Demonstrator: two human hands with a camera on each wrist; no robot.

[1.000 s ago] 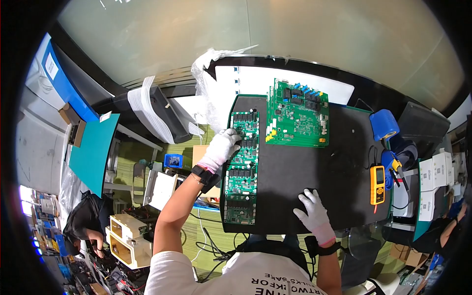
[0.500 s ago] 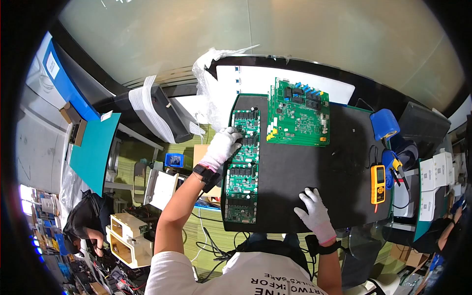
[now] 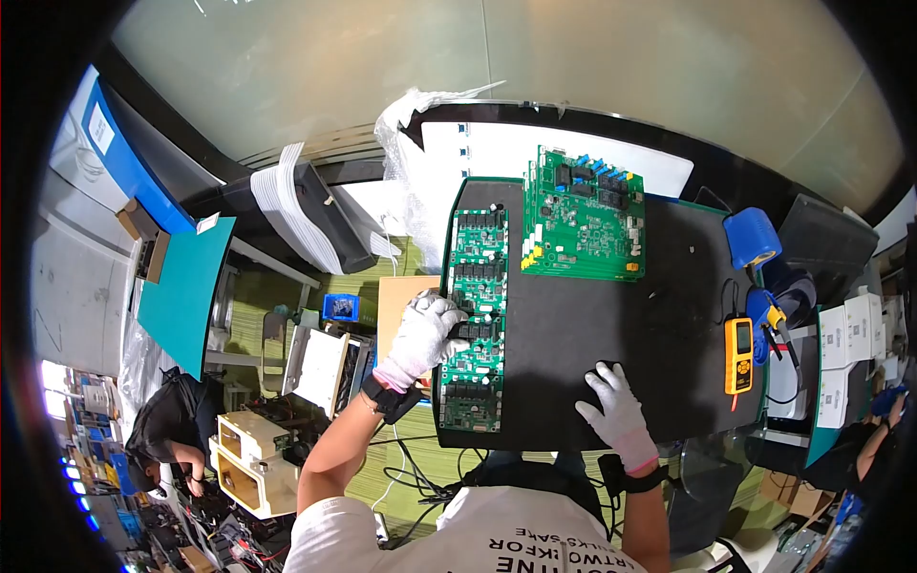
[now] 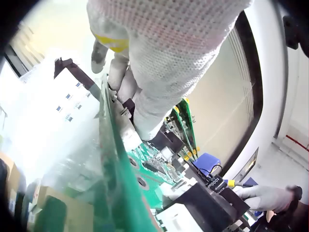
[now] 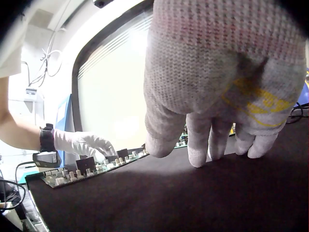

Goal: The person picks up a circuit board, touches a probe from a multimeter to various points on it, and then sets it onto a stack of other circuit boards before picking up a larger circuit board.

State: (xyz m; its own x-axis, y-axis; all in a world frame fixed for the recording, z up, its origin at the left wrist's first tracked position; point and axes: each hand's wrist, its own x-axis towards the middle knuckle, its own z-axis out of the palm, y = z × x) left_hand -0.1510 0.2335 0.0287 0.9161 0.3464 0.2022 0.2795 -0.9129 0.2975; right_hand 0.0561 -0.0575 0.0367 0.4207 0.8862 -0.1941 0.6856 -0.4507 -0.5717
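A column of green circuit boards (image 3: 478,277), dense with black relays and pale connectors, runs along the left side of the black mat (image 3: 573,363). My gloved left hand (image 3: 425,334) is at the third board from the back, its fingers and thumb pinching at the left edge. In the left wrist view the thumb comes down beside a white connector on the circuit board (image 4: 145,169), and the fingers bend at the far side; their tips are partly hidden. My gloved right hand (image 3: 616,406) rests its fingertips on the mat near the front edge, holding nothing.
A stack of larger green circuit boards (image 3: 587,220) stands at the back of the mat. To the right lie a yellow handheld meter (image 3: 738,353) and a blue tool (image 3: 753,239). A cardboard box (image 3: 401,301) and a blue bin (image 3: 341,307) are left of the table.
My left hand has moved from the second board toward me to the third board. The right hand stays on the mat, and the boards keep their places.
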